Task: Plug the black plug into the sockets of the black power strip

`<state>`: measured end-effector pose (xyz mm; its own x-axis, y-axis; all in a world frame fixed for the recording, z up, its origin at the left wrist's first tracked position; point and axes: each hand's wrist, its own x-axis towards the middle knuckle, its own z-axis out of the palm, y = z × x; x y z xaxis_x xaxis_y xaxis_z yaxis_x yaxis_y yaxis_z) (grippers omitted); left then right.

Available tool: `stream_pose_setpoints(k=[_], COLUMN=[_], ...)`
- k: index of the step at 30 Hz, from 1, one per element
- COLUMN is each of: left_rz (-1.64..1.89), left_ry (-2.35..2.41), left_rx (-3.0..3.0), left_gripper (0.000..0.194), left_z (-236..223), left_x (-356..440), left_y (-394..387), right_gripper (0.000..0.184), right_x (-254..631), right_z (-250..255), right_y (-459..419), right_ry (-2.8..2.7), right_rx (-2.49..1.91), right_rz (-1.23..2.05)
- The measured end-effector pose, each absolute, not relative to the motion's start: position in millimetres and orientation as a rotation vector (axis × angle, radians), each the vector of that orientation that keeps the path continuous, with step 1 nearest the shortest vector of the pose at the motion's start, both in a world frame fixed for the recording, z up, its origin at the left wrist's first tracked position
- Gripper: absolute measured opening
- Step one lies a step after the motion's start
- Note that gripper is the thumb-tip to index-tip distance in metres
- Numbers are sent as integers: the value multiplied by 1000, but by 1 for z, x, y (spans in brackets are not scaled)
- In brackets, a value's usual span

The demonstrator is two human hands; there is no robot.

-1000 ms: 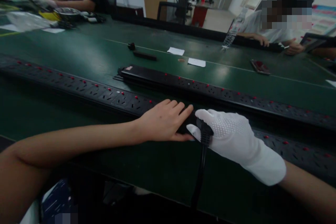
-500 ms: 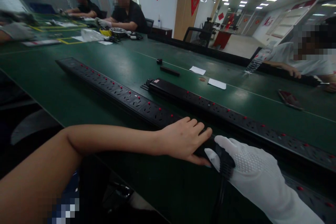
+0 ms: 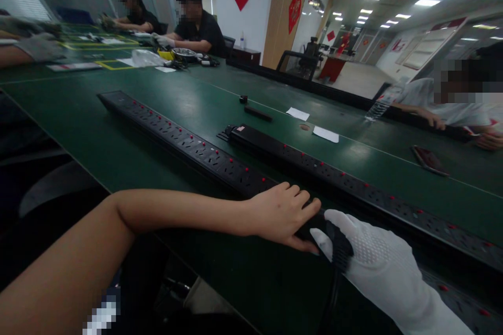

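Note:
A long black power strip (image 3: 196, 145) with red indicator dots and rows of sockets lies slantwise on the green table. My left hand (image 3: 283, 214), bare, is wrapped over its near end. In a white dotted glove, my right hand (image 3: 377, 256) grips a black ribbed cable fitting (image 3: 341, 248) at that same end, thumb and fingers on either side. From the fitting a black cable (image 3: 332, 293) hangs down toward the table edge. Where the fitting meets the strip is partly covered by my fingers.
A second power strip (image 3: 314, 167) runs alongside, farther back. Part of another strip (image 3: 444, 289) shows at lower right. Beyond are a small black bar (image 3: 258, 113), paper slips (image 3: 326, 134), a phone (image 3: 429, 160) and a bottle (image 3: 380, 104). Several people sit around the table.
The view has tilted up slightly, so the table and strips appear a little lower. Both hands keep the same holds on the strip and the cable fitting.

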<state>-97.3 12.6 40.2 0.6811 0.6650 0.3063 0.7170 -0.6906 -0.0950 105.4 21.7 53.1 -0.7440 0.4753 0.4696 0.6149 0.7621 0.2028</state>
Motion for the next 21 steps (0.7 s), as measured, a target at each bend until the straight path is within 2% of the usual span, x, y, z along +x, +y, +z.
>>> stream_pose_setpoints(k=[21], left_rz=[-424], left_ry=[-1086], left_rx=[-2683], left_gripper=[68], left_z=[39], left_x=[-99], left_y=[12], right_gripper=[39], right_x=[106], right_z=[55], right_y=[24], right_ry=[-2592], right_rx=[-821], right_rz=[-469])
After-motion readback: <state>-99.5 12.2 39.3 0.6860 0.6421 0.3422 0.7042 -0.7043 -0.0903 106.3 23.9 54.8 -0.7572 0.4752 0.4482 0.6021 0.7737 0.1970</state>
